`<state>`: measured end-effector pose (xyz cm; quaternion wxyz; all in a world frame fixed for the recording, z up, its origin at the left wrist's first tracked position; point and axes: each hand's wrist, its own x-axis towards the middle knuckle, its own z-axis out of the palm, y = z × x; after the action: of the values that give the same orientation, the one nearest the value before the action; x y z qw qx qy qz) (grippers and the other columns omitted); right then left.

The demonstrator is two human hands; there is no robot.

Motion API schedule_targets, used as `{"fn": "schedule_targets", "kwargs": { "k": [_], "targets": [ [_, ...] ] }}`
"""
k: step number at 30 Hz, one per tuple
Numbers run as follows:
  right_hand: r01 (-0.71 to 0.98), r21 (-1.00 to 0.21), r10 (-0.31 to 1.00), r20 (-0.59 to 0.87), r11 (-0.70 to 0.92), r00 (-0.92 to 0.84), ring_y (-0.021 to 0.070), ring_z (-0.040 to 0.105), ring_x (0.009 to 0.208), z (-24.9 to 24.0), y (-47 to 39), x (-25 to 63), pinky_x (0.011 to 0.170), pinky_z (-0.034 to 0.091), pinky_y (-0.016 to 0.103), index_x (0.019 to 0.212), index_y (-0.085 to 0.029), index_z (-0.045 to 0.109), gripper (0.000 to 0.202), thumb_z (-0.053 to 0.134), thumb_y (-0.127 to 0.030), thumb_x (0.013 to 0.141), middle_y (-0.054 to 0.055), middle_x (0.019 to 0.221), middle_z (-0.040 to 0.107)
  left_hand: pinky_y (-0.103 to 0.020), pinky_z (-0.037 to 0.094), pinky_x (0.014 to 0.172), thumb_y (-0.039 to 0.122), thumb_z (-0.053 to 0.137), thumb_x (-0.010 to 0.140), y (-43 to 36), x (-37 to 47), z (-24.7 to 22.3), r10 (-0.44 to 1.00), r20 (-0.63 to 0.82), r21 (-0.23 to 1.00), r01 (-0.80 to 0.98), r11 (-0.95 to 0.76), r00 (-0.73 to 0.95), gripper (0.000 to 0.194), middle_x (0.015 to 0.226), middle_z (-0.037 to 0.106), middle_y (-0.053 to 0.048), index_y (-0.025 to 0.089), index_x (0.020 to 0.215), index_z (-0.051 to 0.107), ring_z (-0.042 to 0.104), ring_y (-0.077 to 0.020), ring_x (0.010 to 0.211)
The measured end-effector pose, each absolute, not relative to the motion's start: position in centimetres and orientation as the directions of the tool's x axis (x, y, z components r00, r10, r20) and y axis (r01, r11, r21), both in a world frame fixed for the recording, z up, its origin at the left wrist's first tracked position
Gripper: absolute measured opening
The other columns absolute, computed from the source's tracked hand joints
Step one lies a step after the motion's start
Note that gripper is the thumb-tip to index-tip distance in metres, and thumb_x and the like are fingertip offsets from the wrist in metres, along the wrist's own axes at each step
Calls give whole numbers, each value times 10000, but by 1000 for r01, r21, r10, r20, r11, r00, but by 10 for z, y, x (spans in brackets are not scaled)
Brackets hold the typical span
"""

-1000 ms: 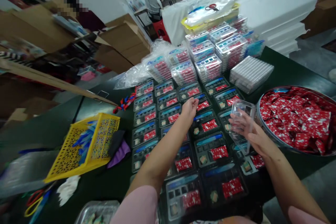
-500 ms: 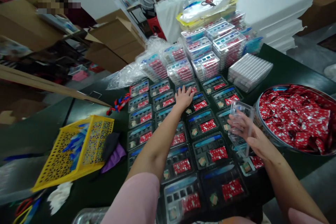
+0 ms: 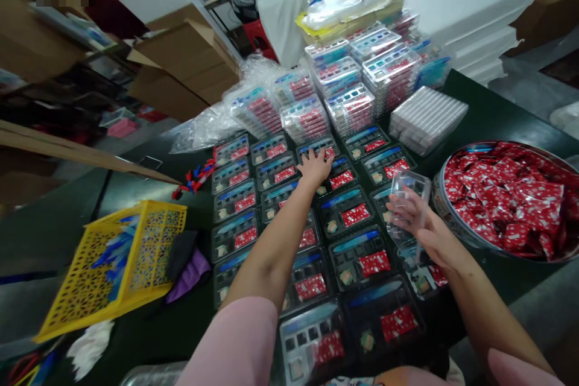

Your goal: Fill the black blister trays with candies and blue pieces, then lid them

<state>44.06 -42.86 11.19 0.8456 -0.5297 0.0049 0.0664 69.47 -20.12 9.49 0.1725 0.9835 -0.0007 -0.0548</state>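
Rows of plastic trays (image 3: 350,253) cover the table, each with a blue pen-like item, a red packet (image 3: 374,262) and a small pale piece in its corner. My left hand (image 3: 314,167) reaches to the far part of the rows, fingers spread flat on a tray there; its palm covers part of that tray. Above the right-hand column, my right hand (image 3: 414,214) grips a clear plastic cover (image 3: 414,184), tilted up. At the near edge, one tray (image 3: 312,344) looks shiny, as if a clear cover lies over it.
Stacks of filled packs (image 3: 350,111) stand behind the rows, beside a stack of clear covers (image 3: 427,120). A round tin (image 3: 438,196) of red packets is at right. A yellow basket (image 3: 151,241) with blue pens, purple cloth (image 3: 189,274) and red-blue pieces (image 3: 196,178) lie left.
The view has shifted slightly. My left hand stays spread on the far tray, and my right hand still holds the clear cover, tilted a little differently.
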Motion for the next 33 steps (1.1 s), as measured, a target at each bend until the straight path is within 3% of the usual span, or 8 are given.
{"fn": "schedule_targets", "kwargs": {
  "k": [2, 4, 5, 7, 9, 11, 21, 33],
  "targets": [
    [-125, -897, 71, -104, 423, 992, 310, 454, 1355, 113, -423, 447, 1112, 391, 518, 1477, -355, 370, 883, 745, -617, 722, 87, 1490, 456, -627, 229, 1119, 402, 642, 841, -207, 680, 109, -40, 6, 531, -37, -846, 999, 472, 1537, 401, -155, 242, 1285, 621, 250, -423, 1444],
    [-132, -906, 53, -120, 403, 991, 301, 467, 1339, 114, -416, 453, 1108, 397, 507, 1479, -344, 368, 895, 761, -597, 716, 91, 1476, 466, -473, 375, 1076, 315, 697, 808, -215, 651, 127, -70, 78, 797, -104, -594, 994, 322, 1344, 589, -151, 203, 1110, 706, 463, -341, 1314],
    [-134, -911, 48, -125, 389, 991, 296, 469, 1335, 113, -413, 456, 1107, 398, 505, 1483, -341, 363, 900, 770, -579, 716, 91, 1474, 466, -408, 453, 985, 320, 719, 794, -220, 632, 137, -110, 40, 912, -81, -402, 993, 252, 1151, 676, -149, 174, 998, 733, 591, -301, 1139],
    [-132, -923, 48, -123, 361, 991, 289, 466, 1333, 112, -406, 459, 1108, 397, 502, 1497, -338, 341, 912, 782, -536, 723, 91, 1477, 459, -327, 510, 764, 386, 749, 767, -228, 589, 155, -324, -124, 990, 95, -103, 938, 255, 855, 710, -110, 153, 873, 747, 658, -223, 807],
    [-129, -932, 60, -116, 340, 992, 283, 459, 1341, 111, -400, 460, 1114, 392, 496, 1510, -333, 324, 911, 779, -503, 740, 92, 1480, 452, -284, 486, 651, 373, 802, 710, -233, 551, 167, -533, -232, 964, 265, -14, 814, 266, 769, 707, -81, 152, 850, 756, 627, -172, 665],
    [-130, -935, 87, -107, 331, 990, 280, 457, 1346, 110, -394, 457, 1117, 391, 490, 1516, -325, 319, 900, 771, -487, 755, 93, 1476, 455, -249, 449, 598, 350, 834, 673, -234, 525, 173, -588, -278, 936, 351, 10, 759, 258, 716, 691, -54, 150, 817, 758, 579, -125, 596],
    [-136, -937, 151, -91, 323, 984, 281, 449, 1364, 113, -380, 437, 1120, 390, 509, 1516, -308, 331, 861, 756, -457, 783, 88, 1448, 499, -222, 463, 570, 361, 929, 517, -224, 505, 175, -565, -456, 822, 569, 28, 688, 340, 633, 642, -19, 140, 681, 730, 568, -92, 555],
    [-200, -842, 244, -85, 501, 966, 272, 488, 1323, 117, -366, 429, 1149, 331, 501, 1474, -276, 421, 827, 781, -468, 754, 94, 1455, 508, -237, 496, 650, 358, 914, 562, -216, 493, 179, -626, -482, 765, 642, 41, 614, 360, 685, 648, -23, 117, 706, 689, 594, -99, 613]
  ]
}}
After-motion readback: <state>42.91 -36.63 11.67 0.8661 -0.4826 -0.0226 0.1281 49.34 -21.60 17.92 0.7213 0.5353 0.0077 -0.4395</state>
